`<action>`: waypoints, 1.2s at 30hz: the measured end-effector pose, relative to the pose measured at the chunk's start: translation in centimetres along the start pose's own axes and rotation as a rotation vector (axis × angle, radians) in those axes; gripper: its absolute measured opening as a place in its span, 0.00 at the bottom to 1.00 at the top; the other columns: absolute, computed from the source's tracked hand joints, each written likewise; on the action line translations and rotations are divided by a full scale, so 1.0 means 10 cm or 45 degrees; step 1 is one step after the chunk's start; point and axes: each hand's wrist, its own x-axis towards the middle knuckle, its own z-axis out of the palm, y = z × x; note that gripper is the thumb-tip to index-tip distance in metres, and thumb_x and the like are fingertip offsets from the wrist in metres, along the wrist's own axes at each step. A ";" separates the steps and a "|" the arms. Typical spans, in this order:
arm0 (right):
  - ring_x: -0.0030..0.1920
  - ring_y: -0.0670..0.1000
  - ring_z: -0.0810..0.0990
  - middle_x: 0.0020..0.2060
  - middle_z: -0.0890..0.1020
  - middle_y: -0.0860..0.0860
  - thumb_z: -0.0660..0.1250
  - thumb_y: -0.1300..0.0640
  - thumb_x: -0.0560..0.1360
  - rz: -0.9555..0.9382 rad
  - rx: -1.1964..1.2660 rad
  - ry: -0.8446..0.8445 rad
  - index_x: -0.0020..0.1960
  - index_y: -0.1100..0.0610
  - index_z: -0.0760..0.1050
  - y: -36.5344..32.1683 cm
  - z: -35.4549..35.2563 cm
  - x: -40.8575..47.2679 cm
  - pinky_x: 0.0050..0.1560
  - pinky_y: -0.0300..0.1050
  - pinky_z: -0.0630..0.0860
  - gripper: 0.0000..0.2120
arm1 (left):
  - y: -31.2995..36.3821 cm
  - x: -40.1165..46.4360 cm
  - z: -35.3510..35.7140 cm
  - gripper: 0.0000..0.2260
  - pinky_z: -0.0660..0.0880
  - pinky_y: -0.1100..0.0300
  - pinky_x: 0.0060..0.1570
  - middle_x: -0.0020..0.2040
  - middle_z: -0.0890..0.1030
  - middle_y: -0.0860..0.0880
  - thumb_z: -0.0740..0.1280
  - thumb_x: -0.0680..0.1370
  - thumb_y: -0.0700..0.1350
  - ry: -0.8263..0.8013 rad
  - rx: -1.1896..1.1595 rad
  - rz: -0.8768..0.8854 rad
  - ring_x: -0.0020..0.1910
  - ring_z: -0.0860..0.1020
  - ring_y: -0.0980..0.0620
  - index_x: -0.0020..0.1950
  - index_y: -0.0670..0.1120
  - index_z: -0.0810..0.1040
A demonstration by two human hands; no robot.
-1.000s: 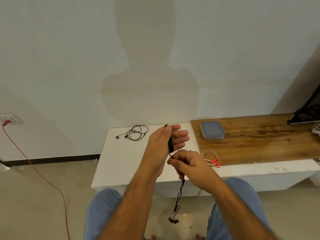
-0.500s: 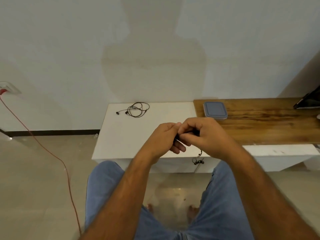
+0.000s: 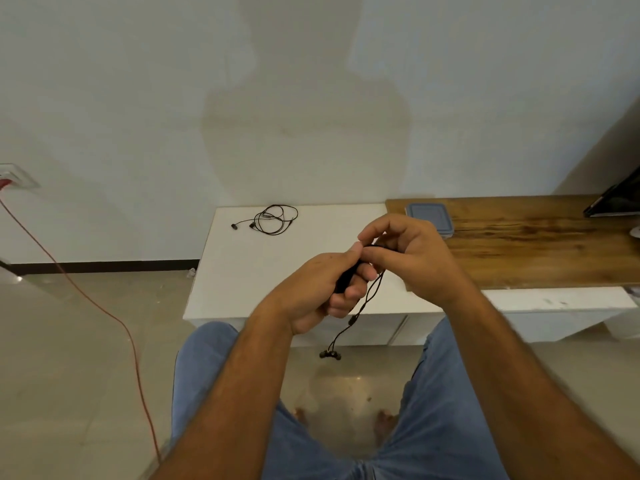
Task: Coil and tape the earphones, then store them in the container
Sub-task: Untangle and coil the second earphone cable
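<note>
My left hand [image 3: 325,292] grips a coiled bundle of black earphones [image 3: 345,282] above the near edge of the white table [image 3: 242,271]. My right hand [image 3: 412,258] pinches the cable just above that bundle. The loose end hangs below my hands, and its two earbuds [image 3: 330,355] dangle in front of the table. A second pair of black earphones [image 3: 273,220] lies loosely coiled at the table's far left. The grey-blue lidded container [image 3: 431,216] sits on the wooden board [image 3: 536,247], partly hidden behind my right hand.
A red cable [image 3: 104,310] runs from a wall socket [image 3: 14,176] across the floor at left. A dark screen [image 3: 620,199] leans at the far right of the board. My knees in blue jeans sit below the table edge.
The view has dropped toward my lap. My right hand has gone from below the left to above it, wrapping cable onto the bundle. The dangling end is shorter than a second ago.
</note>
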 end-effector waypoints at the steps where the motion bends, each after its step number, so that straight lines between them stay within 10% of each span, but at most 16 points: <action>1: 0.36 0.59 0.81 0.37 0.83 0.51 0.71 0.67 0.73 0.006 0.041 0.019 0.48 0.60 0.80 0.02 0.01 0.00 0.41 0.50 0.80 0.05 | 0.00 0.00 0.00 0.19 0.56 0.65 0.23 0.27 0.66 0.51 0.54 0.82 0.56 -0.021 -0.033 0.007 0.23 0.58 0.56 0.41 0.45 0.74; 13: 0.34 0.58 0.76 0.34 0.81 0.54 0.61 0.64 0.81 0.149 0.424 0.053 0.45 0.50 0.82 0.21 0.33 -0.12 0.36 0.48 0.76 0.15 | 0.17 0.01 0.08 0.16 0.68 0.62 0.25 0.30 0.70 0.49 0.52 0.84 0.49 0.102 -0.377 0.332 0.25 0.67 0.54 0.47 0.42 0.75; 23: 0.32 0.50 0.80 0.31 0.80 0.51 0.62 0.62 0.80 0.313 0.011 -0.086 0.45 0.56 0.77 0.17 0.35 -0.18 0.38 0.43 0.78 0.08 | 0.21 0.10 0.09 0.16 0.79 0.55 0.54 0.55 0.84 0.42 0.51 0.85 0.44 0.263 -0.332 0.480 0.56 0.82 0.44 0.64 0.39 0.74; 36: 0.29 0.42 0.75 0.29 0.77 0.45 0.65 0.55 0.78 0.333 -0.586 -0.362 0.51 0.50 0.80 -0.10 0.18 -0.23 0.34 0.39 0.74 0.05 | 0.07 0.19 -0.01 0.14 0.78 0.63 0.50 0.56 0.83 0.50 0.52 0.85 0.42 0.595 0.239 0.437 0.51 0.83 0.54 0.69 0.43 0.69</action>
